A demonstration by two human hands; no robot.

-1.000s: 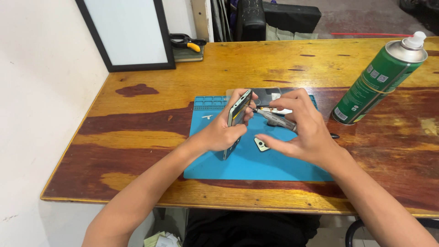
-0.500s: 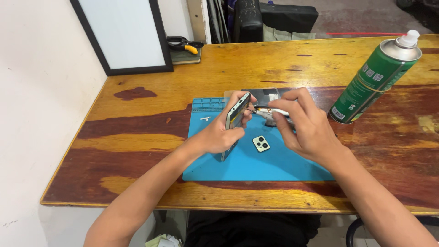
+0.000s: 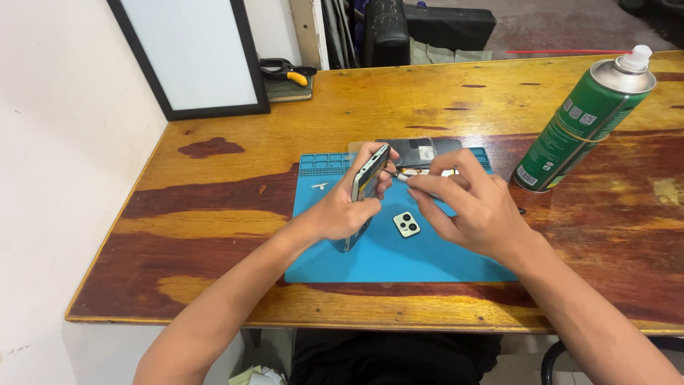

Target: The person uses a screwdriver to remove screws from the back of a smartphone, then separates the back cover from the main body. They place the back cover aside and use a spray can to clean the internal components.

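Left hand [image 3: 340,214] grips phone [image 3: 367,187] on edge over blue mat [image 3: 335,260]; right hand [image 3: 474,207] fingers pinch tweezers [image 3: 420,173]; camera cover [image 3: 407,224] mid-mat.

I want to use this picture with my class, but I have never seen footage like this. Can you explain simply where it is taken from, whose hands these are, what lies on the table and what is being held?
The picture comes from a camera worn on a person's head, looking down, so both bare arms belong to the wearer; there is no machine. The left hand holds a slim mobile phone on its edge, tilted, above a blue rubber work mat. The right hand pinches a thin pale tool whose tip meets the phone's inner side. On the mat lies a small pale square camera cover with dark lenses and, nearer the far edge, a dark flat back panel. The mat sits on a worn wooden table. To the right stands a green spray can, leaning in the view. At the far left are a black-framed white board and yellow-handled pliers.
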